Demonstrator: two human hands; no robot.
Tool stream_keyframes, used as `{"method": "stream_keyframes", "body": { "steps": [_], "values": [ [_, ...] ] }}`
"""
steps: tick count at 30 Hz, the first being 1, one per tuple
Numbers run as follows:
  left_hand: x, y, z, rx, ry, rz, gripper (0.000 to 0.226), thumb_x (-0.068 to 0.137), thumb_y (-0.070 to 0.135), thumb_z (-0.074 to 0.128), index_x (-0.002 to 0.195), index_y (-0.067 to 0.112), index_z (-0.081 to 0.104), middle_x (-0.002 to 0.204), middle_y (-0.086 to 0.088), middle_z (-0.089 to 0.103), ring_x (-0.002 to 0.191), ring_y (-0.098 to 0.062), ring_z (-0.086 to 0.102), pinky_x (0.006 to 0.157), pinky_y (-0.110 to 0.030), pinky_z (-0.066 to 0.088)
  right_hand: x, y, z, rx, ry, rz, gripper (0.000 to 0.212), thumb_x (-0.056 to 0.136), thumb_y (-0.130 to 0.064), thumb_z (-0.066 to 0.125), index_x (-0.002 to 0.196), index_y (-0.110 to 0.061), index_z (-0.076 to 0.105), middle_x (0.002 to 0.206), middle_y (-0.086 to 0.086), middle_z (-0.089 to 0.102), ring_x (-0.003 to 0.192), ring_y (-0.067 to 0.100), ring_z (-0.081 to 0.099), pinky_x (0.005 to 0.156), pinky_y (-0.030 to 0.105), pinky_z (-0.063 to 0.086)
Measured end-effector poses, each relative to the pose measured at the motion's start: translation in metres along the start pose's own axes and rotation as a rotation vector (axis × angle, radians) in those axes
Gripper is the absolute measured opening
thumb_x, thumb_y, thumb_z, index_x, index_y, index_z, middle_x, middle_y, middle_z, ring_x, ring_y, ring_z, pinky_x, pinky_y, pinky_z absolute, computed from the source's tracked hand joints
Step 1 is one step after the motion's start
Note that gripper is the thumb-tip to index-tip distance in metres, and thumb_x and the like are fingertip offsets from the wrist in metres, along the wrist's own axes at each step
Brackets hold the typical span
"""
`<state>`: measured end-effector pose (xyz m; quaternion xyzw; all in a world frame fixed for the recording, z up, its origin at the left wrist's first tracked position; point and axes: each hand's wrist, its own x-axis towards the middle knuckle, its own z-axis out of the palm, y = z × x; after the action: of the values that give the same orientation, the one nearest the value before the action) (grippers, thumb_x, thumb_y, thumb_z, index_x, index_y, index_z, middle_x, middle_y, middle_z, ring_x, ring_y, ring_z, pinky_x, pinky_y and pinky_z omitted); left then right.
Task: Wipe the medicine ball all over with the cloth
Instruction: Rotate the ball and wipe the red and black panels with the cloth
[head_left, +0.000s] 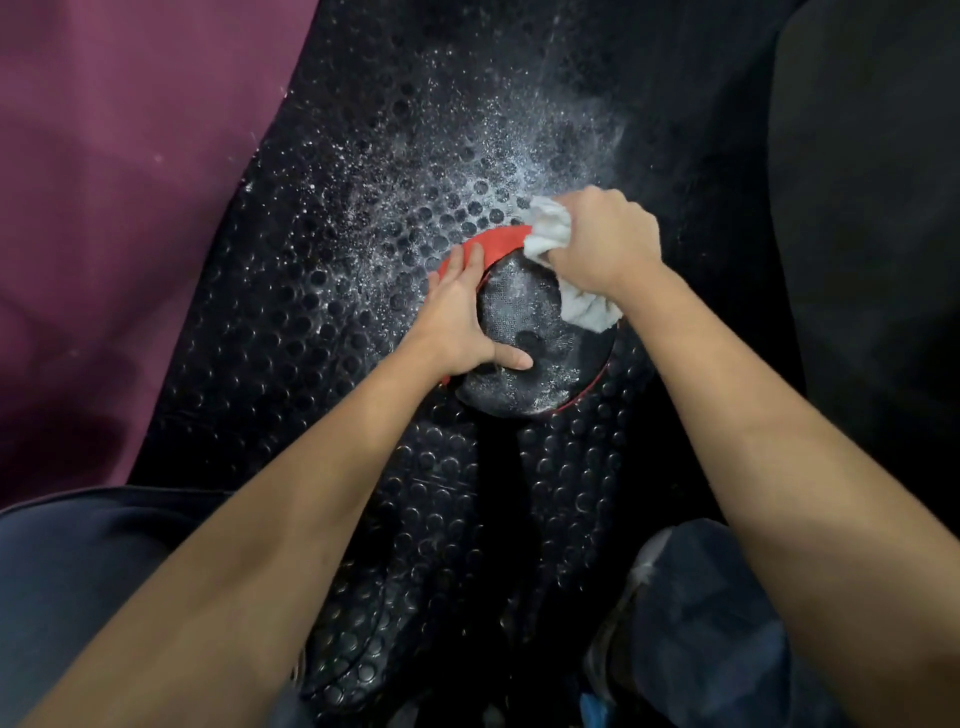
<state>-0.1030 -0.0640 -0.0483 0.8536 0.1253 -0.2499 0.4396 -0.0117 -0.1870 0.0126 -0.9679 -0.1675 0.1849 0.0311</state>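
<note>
Seen from above, two bare forearms reach forward and down to a medicine ball (524, 338) on the floor. The left hand (462, 317) lies flat against the ball's left side, fingers straight and pressed to a red panel, thumb spread across the black textured top. The right hand (605, 244) is curled into a fist around a bunched white cloth (550, 231), pressing it onto the ball's upper right; one end of the cloth sticks out above the fist and another hangs out below the wrist (589, 309). The ball is black with red panels and is dusted with white powder. It rests on a black rubber floor mat (363, 218) covered in raised round studs, speckled with the same white powder, thickest just beyond the ball. A purple surface (114, 182) borders the mat on the left. Knees in dark blue trousers (706, 623) show at the bottom corners.
</note>
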Motion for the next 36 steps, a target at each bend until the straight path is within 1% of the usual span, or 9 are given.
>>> {"method": "stream_keyframes", "body": {
  "steps": [2,5,8,11,18,25,30,34,36],
  "values": [
    [0.001,0.002,0.000,0.004,-0.001,0.002,0.142,0.053,0.039,0.092,0.155,0.016,-0.004,0.163,-0.006,-0.009,0.149,-0.034,-0.005,0.120,-0.046,0.006,0.000,-0.001,0.000,-0.005,0.011,0.025,0.014,0.083,-0.018,0.060,0.096,-0.018,0.055,0.098,0.007,0.059,0.096,0.032,0.059,0.070,0.031,0.036],
    [0.004,0.001,-0.001,0.017,-0.001,-0.003,0.143,0.052,0.041,0.092,0.155,0.015,-0.004,0.163,-0.007,-0.008,0.149,-0.034,-0.003,0.121,-0.046,0.008,-0.006,-0.009,0.005,-0.047,0.007,-0.053,0.014,0.082,-0.011,0.057,0.093,-0.018,0.055,0.089,0.005,0.056,0.090,0.030,0.060,0.068,0.030,0.037],
    [0.005,0.000,-0.001,0.021,-0.002,0.011,0.143,0.053,0.040,0.092,0.155,0.016,-0.004,0.163,-0.006,-0.007,0.149,-0.033,-0.003,0.121,-0.047,0.008,-0.002,0.000,0.003,-0.018,0.028,0.001,0.018,0.084,-0.020,0.061,0.100,-0.016,0.058,0.102,0.008,0.062,0.095,0.032,0.060,0.069,0.030,0.035],
    [0.006,0.001,-0.004,0.022,-0.005,0.023,0.143,0.052,0.041,0.092,0.155,0.016,-0.004,0.163,-0.006,-0.007,0.149,-0.032,-0.004,0.121,-0.046,0.007,0.004,0.006,0.004,0.030,0.014,0.056,0.020,0.084,-0.024,0.062,0.102,-0.014,0.058,0.107,0.009,0.062,0.098,0.032,0.059,0.070,0.030,0.035],
    [-0.004,-0.008,-0.001,-0.011,0.007,0.050,0.139,0.056,0.046,0.089,0.155,0.021,-0.005,0.163,-0.002,-0.010,0.149,-0.029,-0.008,0.120,-0.050,0.005,0.008,0.001,0.007,0.045,0.013,0.070,0.027,0.085,-0.026,0.062,0.106,-0.010,0.057,0.111,0.013,0.061,0.101,0.034,0.059,0.072,0.032,0.038],
    [-0.005,-0.003,0.005,-0.005,0.013,0.049,0.141,0.053,0.040,0.090,0.155,0.022,-0.006,0.162,0.002,-0.012,0.149,-0.029,-0.010,0.120,-0.049,0.003,0.007,0.006,0.001,0.064,-0.008,0.102,0.029,0.084,-0.026,0.063,0.109,-0.012,0.058,0.111,0.010,0.061,0.100,0.032,0.059,0.072,0.030,0.037],
    [-0.002,-0.003,0.006,-0.012,0.028,0.041,0.143,0.051,0.040,0.092,0.155,0.022,-0.004,0.163,0.002,-0.010,0.149,-0.028,-0.008,0.121,-0.048,0.005,0.006,-0.014,0.003,-0.105,-0.008,-0.062,0.024,0.083,-0.010,0.056,0.107,-0.013,0.055,0.099,0.008,0.059,0.081,0.026,0.054,0.067,0.031,0.037],
    [-0.003,-0.007,0.006,-0.013,0.023,0.031,0.142,0.052,0.041,0.091,0.155,0.024,-0.006,0.162,0.004,-0.011,0.149,-0.028,-0.009,0.119,-0.047,0.003,0.016,-0.005,-0.006,-0.067,-0.023,0.010,0.018,0.085,-0.015,0.058,0.101,-0.012,0.053,0.098,0.008,0.056,0.088,0.028,0.056,0.070,0.031,0.037],
    [-0.001,-0.006,0.004,-0.017,0.019,0.028,0.142,0.052,0.040,0.092,0.156,0.024,-0.005,0.163,0.003,-0.011,0.149,-0.029,-0.009,0.119,-0.048,0.004,0.013,-0.018,-0.002,-0.089,-0.028,-0.059,0.013,0.083,-0.008,0.056,0.094,-0.014,0.051,0.091,0.005,0.054,0.087,0.026,0.057,0.069,0.031,0.038]
  ]
}}
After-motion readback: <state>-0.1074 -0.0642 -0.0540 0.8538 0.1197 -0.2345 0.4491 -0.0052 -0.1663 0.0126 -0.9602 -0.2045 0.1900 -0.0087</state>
